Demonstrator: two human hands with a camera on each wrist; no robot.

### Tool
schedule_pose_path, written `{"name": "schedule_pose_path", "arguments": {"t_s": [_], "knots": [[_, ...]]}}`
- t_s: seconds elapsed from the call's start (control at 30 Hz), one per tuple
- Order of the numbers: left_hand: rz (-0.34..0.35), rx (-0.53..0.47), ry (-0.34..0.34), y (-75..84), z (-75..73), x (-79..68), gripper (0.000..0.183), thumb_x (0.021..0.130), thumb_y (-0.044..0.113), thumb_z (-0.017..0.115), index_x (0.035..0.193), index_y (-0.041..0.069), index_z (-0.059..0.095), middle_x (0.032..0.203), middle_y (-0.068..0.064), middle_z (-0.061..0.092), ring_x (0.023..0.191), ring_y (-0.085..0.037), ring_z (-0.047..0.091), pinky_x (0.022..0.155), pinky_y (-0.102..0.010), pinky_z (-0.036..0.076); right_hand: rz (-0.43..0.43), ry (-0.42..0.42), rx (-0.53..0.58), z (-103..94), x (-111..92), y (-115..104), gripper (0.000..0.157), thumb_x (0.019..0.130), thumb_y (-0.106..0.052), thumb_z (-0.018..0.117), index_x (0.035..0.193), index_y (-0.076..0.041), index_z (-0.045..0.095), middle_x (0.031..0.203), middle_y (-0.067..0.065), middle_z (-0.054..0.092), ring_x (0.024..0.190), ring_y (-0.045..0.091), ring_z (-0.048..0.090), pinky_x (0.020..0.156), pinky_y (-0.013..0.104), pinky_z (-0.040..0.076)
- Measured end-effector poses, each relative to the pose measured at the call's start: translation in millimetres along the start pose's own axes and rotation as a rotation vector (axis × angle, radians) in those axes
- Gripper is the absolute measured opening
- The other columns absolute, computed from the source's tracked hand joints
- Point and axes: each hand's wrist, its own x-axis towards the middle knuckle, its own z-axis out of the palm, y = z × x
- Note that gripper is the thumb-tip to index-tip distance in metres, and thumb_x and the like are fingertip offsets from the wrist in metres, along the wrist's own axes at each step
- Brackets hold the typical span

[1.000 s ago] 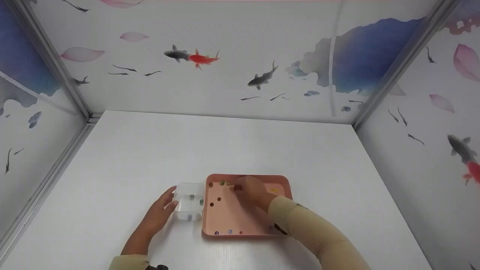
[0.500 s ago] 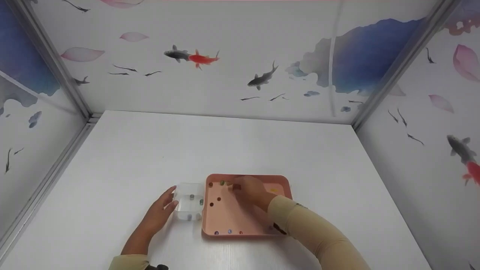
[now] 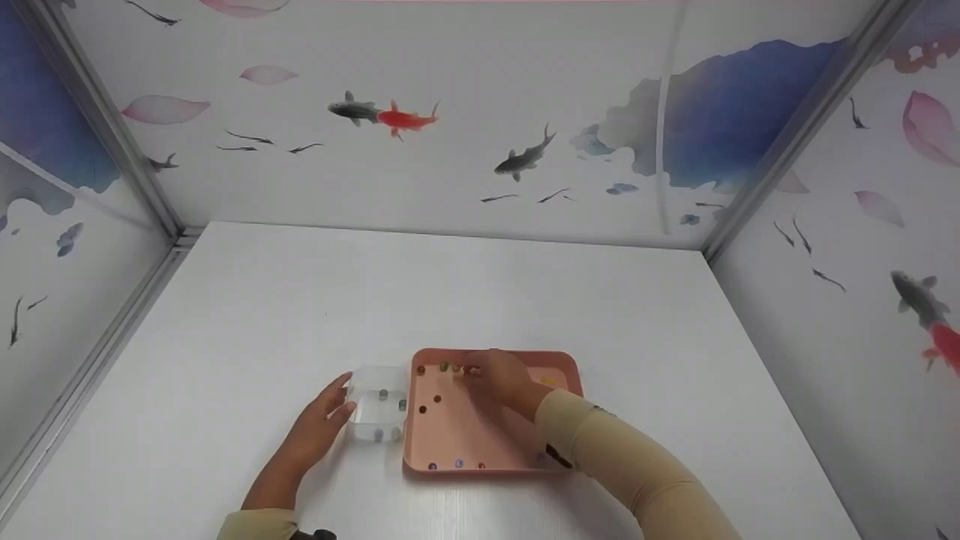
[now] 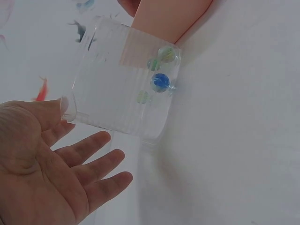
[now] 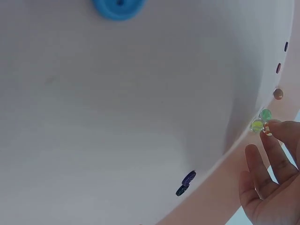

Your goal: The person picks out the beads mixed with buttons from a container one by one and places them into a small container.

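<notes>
In the head view, my left hand [image 3: 319,424] is at the left side of a clear plastic box [image 3: 369,409]. The left wrist view shows my thumb and forefinger pinching the rim of this box [image 4: 108,79], other fingers stretched out. Several glass marbles lie inside, among them a blue one [image 4: 160,82]. My right hand [image 3: 504,375] reaches into the far part of a pink tray [image 3: 495,472]. Between thumb and forefinger it pinches an orange-and-white marble [image 5: 267,128], right beside a green marble [image 5: 266,114] and a yellow-green marble [image 5: 257,125].
More small round pieces lie in the tray, including a brown one [image 3: 421,370], a dark one [image 3: 423,409] and a blue one [image 3: 459,463] along the near side. A blue button [image 5: 118,7] shows in the right wrist view. The white table [image 3: 300,300] is walled on three sides.
My right fingertips have shifted slightly at the far side of the tray, and the pieces beside them show a little differently. My left hand and the box have stayed in place.
</notes>
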Motion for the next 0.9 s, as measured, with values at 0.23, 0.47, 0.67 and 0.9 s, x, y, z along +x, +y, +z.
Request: {"name": "schedule_pose_path", "arguments": {"t_s": [0.23, 0.47, 0.67, 0.9], "knots": [[0.0, -0.003, 0.0, -1.5, -0.2, -1.3, 0.069, 0.098, 0.046, 0.046, 0.153, 0.01, 0.025, 0.15, -0.026, 0.034, 0.139, -0.045, 0.028, 0.108, -0.061, 0.031, 0.05, -0.026, 0.003, -4.6, -1, -3, 0.02, 0.096, -0.013, 0.06, 0.112, -0.018, 0.071, 0.111, 0.0, 0.07, 0.107, 0.019, 0.064, 0.091, 0.039, 0.052], [0.002, -0.002, 0.002, 0.7, 0.3, -0.4, 0.057, 0.103, 0.026, 0.046, 0.153, 0.009, 0.025, 0.15, -0.027, 0.034, 0.139, -0.046, 0.029, 0.108, -0.061, 0.031, 0.049, -0.005, 0.058, -8.7, -3, -4, 0.03, 0.096, -0.013, 0.06, 0.122, -0.026, 0.069, 0.121, -0.004, 0.067, 0.115, 0.017, 0.062, 0.097, 0.04, 0.051], [-0.011, 0.012, -0.002, 2.3, 1.5, 0.1, 0.056, 0.103, 0.026, 0.045, 0.153, 0.011, 0.025, 0.15, -0.026, 0.034, 0.139, -0.045, 0.028, 0.108, -0.062, 0.03, 0.012, 0.016, 0.056, -12.9, -5, -6, 0.03, 0.094, -0.015, 0.064, 0.123, -0.022, 0.068, 0.12, -0.002, 0.068, 0.116, 0.019, 0.062, 0.097, 0.039, 0.05], [-0.014, 0.014, -0.003, 3.6, 1.4, 0.0, 0.056, 0.103, 0.026, 0.045, 0.153, 0.01, 0.024, 0.149, -0.025, 0.036, 0.139, -0.046, 0.028, 0.109, -0.062, 0.027, 0.036, 0.028, 0.058, -15.7, -3, -8, 0.028, 0.095, -0.019, 0.064, 0.122, -0.02, 0.069, 0.118, -0.003, 0.068, 0.116, 0.018, 0.061, 0.098, 0.039, 0.05]]}}
